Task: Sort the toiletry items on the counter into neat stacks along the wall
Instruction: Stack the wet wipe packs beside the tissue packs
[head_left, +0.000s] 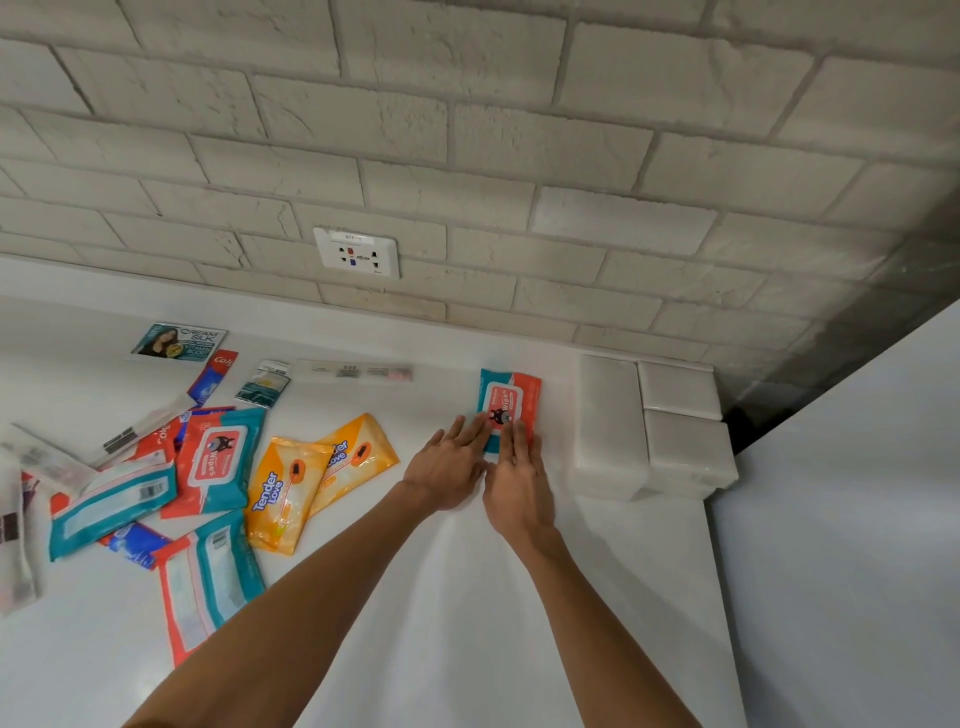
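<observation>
While both forearms stretch in from the near edge of the surface (457, 613), the left hand (449, 465) and the right hand (517, 483) lie side by side, fingers straight and flat, gripping nothing. Their fingertips press on the near end of one teal-and-red wipes pack (511, 395), which lies close to the back edge, just left of three white tissue packs (608, 426) in the back right corner.

Toward the left edge is a loose pile. It holds three further wipes packs (208, 577), two face down and one face up, which makes four in all. Two orange Tender Love packs (283, 493) overlap beside them.

Farther back lie Colgate toothpaste boxes (213, 376), whose number I cannot tell, then one small sachet (262, 384), one packaged toothbrush (353, 371) and one Cream Silk sachet (179, 343).
</observation>
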